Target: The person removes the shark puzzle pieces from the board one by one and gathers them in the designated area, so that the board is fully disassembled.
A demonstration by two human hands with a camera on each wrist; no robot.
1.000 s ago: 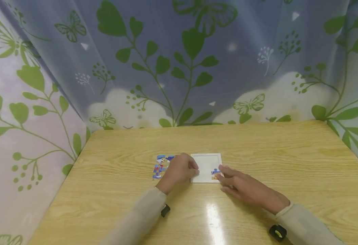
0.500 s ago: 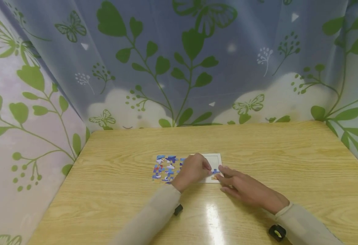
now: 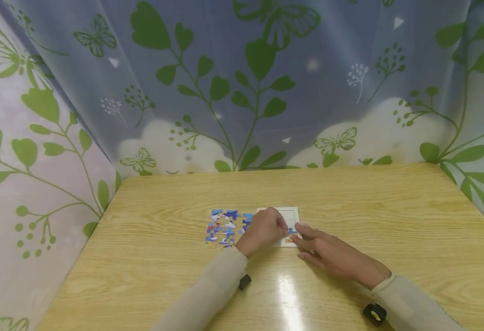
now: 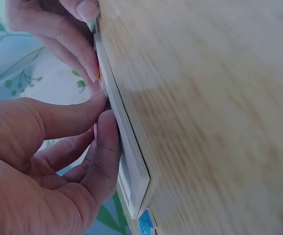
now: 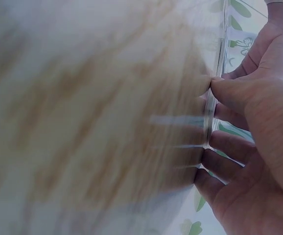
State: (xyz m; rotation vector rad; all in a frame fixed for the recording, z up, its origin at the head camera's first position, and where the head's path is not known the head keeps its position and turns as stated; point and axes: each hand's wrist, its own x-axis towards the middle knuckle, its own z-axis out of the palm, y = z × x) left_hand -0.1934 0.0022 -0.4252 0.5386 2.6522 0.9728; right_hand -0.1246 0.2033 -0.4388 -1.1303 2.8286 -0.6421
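A white puzzle tray point(image 3: 290, 216) lies flat on the table. Loose jigsaw pieces point(image 3: 229, 225) are spread to its left. In the tray's lower right corner some blue and orange pieces point(image 3: 290, 240) show. My left hand point(image 3: 263, 232) is over the tray, thumb and forefinger pinched together beside those pieces; the jigsaw piece between them is almost wholly hidden. In the left wrist view, the fingertips of the left hand point(image 4: 78, 152) come down just inside the tray rim point(image 4: 127, 132). My right hand point(image 3: 333, 253) rests at the tray's right edge, its fingers extended and touching it.
The wood-grain table point(image 3: 175, 285) reaches back to a curtain point(image 3: 209, 92) printed with leaves and butterflies. A similar cloth point(image 3: 39, 193) hangs at the left. Dark wrist-worn devices point(image 3: 375, 315) sit under the sleeves.
The left hand has moved right across the tray to the corner pieces, uncovering more of the loose pieces on the left. The right hand stays where it was.
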